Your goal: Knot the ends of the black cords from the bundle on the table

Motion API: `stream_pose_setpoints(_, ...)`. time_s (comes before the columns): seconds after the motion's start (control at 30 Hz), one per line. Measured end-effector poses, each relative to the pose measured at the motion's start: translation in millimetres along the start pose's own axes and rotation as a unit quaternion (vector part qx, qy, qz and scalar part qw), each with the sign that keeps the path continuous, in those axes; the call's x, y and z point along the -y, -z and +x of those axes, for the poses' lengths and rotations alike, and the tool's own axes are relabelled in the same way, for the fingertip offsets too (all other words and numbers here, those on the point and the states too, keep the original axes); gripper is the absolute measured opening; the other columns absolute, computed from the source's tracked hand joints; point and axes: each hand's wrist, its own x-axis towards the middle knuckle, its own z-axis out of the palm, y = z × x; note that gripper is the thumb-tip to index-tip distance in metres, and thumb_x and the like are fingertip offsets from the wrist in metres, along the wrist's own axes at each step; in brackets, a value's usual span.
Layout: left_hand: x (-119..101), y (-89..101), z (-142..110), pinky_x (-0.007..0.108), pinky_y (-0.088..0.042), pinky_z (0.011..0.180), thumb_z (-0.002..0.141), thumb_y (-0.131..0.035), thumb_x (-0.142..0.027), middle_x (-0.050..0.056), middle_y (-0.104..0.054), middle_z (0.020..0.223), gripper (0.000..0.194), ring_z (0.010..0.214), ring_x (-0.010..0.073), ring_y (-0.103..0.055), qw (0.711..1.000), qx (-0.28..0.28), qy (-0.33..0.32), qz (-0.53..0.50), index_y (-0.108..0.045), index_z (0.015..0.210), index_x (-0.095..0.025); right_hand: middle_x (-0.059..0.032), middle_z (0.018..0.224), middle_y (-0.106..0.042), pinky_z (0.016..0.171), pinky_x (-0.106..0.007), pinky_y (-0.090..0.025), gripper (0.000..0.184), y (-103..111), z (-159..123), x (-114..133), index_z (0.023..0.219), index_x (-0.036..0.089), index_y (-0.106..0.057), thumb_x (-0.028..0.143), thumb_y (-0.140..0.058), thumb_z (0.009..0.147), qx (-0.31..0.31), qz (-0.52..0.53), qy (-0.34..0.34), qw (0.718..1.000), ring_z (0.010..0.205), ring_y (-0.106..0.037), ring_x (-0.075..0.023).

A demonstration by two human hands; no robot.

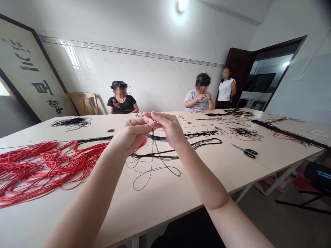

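Note:
My left hand [131,136] and my right hand [169,126] meet above the table, fingertips pinched close together. Between them they grip a thin black cord [153,144], whose strands hang down and spread in loose loops on the tabletop. The exact spot where the fingers hold it is too small to make out. Behind and below my hands lie bundles of black cord [207,142]. A big tangle of red cord [51,165] spreads to the left of my left forearm.
Black-handled scissors [249,152] lie on the table [201,179] to the right. Further off are a black cord tangle [245,133] and another pile of black cord [71,122]. Two people sit across the table; a third person [226,88] stands by the door.

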Motion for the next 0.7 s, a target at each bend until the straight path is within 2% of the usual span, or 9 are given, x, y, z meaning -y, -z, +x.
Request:
stream_pose_setpoints(0.1, -1.0, -1.5, -0.7, 0.023, -0.041, 0.084, 0.080, -0.059, -0.010, 0.001, -0.064, 0.078, 0.013, 0.082, 0.0105, -0.054, 1.000, -0.005, -0.007, -0.002, -0.070, 0.076, -0.014, 0.0011, 0.075, -0.065, 0.071, -0.027, -0.045, 0.018, 1.9, -1.7, 3.9, 0.075, 0.026, -0.073, 0.040, -0.062, 0.078, 0.026, -0.005, 0.010, 1.000, 0.073, -0.054, -0.0112)
stream_pose_setpoints(0.23, -4.0, -3.8, -2.1, 0.023, -0.041, 0.079, 0.074, -0.065, -0.010, 0.002, -0.065, 0.075, 0.006, 0.082, 0.0123, -0.056, 0.999, -0.038, -0.008, 0.000, -0.070, 0.073, -0.013, 0.0009, 0.068, -0.062, 0.075, -0.028, -0.047, 0.018, 7.7, -3.0, 8.6, 0.072, 0.025, -0.072, 0.041, -0.066, 0.075, 0.033, -0.021, 0.008, 0.999, 0.075, -0.056, -0.0121)
stream_pose_setpoints(0.43, -6.7, -6.0, -3.0, 0.024, -0.041, 0.080, 0.070, -0.068, -0.010, 0.002, -0.067, 0.074, 0.003, 0.081, 0.0128, -0.058, 0.997, -0.073, -0.019, 0.022, -0.069, 0.070, -0.013, 0.0010, 0.069, -0.066, 0.076, -0.029, -0.049, 0.013, 16.3, -2.7, 12.7, 0.076, 0.023, -0.073, 0.035, -0.070, 0.072, 0.034, -0.015, 0.005, 0.999, 0.071, -0.060, -0.0114)
stream_pose_setpoints(0.7, -5.5, -6.6, -4.5, 0.027, -0.039, 0.081, 0.069, -0.070, -0.013, 0.001, -0.067, 0.071, 0.002, 0.079, 0.0129, -0.058, 0.995, -0.079, -0.014, 0.060, -0.068, 0.069, -0.015, 0.0003, 0.074, -0.069, 0.079, -0.031, -0.048, 0.010, 22.5, -6.7, 19.6, 0.078, 0.023, -0.073, 0.030, -0.070, 0.073, 0.051, -0.045, -0.002, 0.998, 0.077, -0.062, -0.0131)
